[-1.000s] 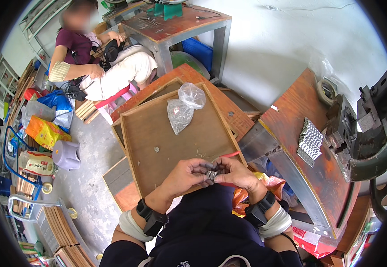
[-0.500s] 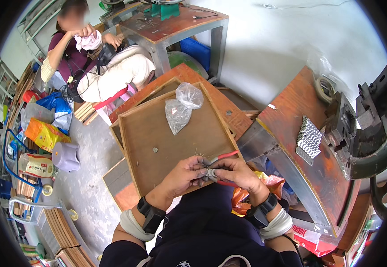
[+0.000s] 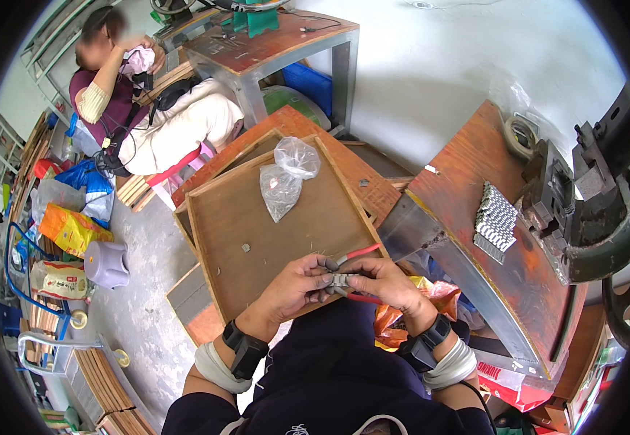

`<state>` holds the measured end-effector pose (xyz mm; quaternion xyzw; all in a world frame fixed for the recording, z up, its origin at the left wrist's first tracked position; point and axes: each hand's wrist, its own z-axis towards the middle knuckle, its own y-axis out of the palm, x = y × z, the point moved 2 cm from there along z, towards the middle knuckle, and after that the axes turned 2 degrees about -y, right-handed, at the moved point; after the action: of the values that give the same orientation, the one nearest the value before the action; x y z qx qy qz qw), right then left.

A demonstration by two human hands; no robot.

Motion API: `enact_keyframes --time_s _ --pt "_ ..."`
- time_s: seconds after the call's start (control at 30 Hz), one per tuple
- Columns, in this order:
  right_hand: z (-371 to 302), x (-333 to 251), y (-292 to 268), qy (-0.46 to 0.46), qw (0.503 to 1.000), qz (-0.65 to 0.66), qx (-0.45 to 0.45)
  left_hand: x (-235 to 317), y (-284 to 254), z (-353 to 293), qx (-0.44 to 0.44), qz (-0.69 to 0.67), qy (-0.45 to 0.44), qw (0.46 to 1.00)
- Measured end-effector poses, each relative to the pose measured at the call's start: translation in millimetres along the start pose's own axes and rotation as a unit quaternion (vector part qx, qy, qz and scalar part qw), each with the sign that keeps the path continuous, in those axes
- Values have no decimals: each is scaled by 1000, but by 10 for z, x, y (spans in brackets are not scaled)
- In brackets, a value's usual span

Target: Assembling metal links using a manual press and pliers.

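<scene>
Above the near edge of a shallow wooden tray (image 3: 206,250), both my hands meet at a small piece of linked silvery metal blocks (image 3: 340,280). My left hand (image 3: 297,286) pinches its left end between thumb and fingers. The fingertips of my right hand (image 3: 391,284) press its right end. A pair of red-handled pliers (image 3: 359,254) lies in my right hand, one handle above the fingers and one below; its jaws are mostly hidden. Inside the tray are a clear plastic bag (image 3: 282,190) of small bits and a small loose metal piece (image 3: 245,248).
On the right, a metal-edged bench (image 3: 467,159) bears a slab of linked metal pieces (image 3: 495,221) and a heavy iron press (image 3: 583,210). A seated person (image 3: 123,109) holds a pink cloth at the back left. A lilac stool (image 3: 107,264) stands on the floor left.
My view has shifted slightly, while my hands keep almost the same hold on the metal piece and pliers. The seated person has leaned left, with the cloth shifted.
</scene>
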<state>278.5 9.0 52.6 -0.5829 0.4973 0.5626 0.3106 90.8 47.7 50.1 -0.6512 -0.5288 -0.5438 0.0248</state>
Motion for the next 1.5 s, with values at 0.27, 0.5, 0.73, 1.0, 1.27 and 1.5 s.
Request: enact_keyframes --time_s 0.27,0.5,0.73,1.0,1.27,1.5 --pt "-48 -54 26 -18 999 -13 24 -11 20 25 7 -55 3 998" --pt "-36 -86 65 -44 986 -133 87 2 25 0 39 -87 -16 995" --pt "-28 -11 53 -15 986 -114 121 -37 24 -5 45 8 42 998" --pt "-77 9 139 20 994 -44 100 -77 95 -17 109 121 187 969" --pt "-98 -9 188 11 995 -21 102 -63 132 -44 86 85 172 978" --pt "-120 -52 198 24 995 -24 95 -52 146 -73 102 34 116 987"
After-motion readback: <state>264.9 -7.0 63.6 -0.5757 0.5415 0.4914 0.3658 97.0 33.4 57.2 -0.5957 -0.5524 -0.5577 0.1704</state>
